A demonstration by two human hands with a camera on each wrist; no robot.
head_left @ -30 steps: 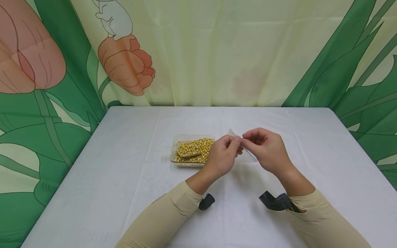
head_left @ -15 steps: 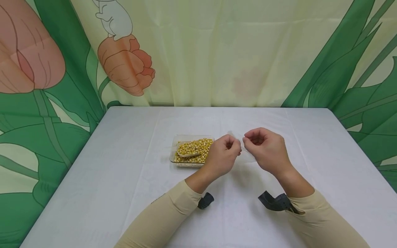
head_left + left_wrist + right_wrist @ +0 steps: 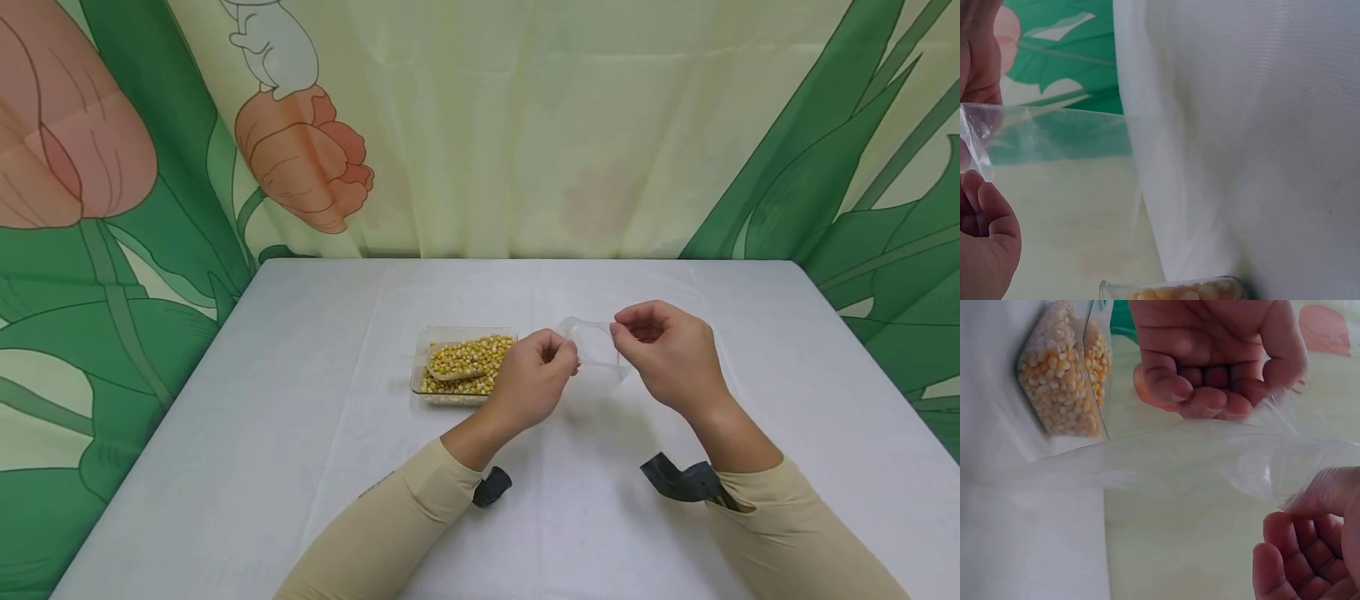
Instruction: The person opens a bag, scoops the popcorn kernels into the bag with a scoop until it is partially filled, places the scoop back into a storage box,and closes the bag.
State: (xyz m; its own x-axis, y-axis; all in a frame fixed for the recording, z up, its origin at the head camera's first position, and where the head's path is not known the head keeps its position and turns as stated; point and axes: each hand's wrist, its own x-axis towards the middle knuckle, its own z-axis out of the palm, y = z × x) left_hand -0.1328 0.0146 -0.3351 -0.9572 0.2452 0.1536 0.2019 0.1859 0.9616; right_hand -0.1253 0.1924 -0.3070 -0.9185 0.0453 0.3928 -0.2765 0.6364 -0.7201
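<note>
1. The clear plastic bag (image 3: 596, 346) is hard to make out from my head view: it is so transparent that only its rim and a few creases show against the white tablecloth (image 3: 300, 433). My wrist views show it better, as a thin, crinkly film (image 3: 1210, 456) stretched between my hands.
2. My left hand (image 3: 534, 379) has its fingers curled, and its thumb and fingertips pinch one edge of the bag's mouth. In the left wrist view only my fingertips (image 3: 988, 219) and a strip of the film (image 3: 1054, 134) show; the rest is cut off.
3. My right hand (image 3: 667, 354) pinches the opposite edge with curled fingers, so the mouth is pulled open in the air just above the table, right of the dish.
4. The shallow glass dish (image 3: 420, 385) is rectangular with rounded corners and holds small, hard, yellow corn kernels (image 3: 480, 350). A pale scoop (image 3: 450, 365) lies in them, partly buried.
5. My left hand hides the dish's right end.
6. Behind the table hangs a soft curtain (image 3: 525, 125) printed with flowers and leaves.
</note>
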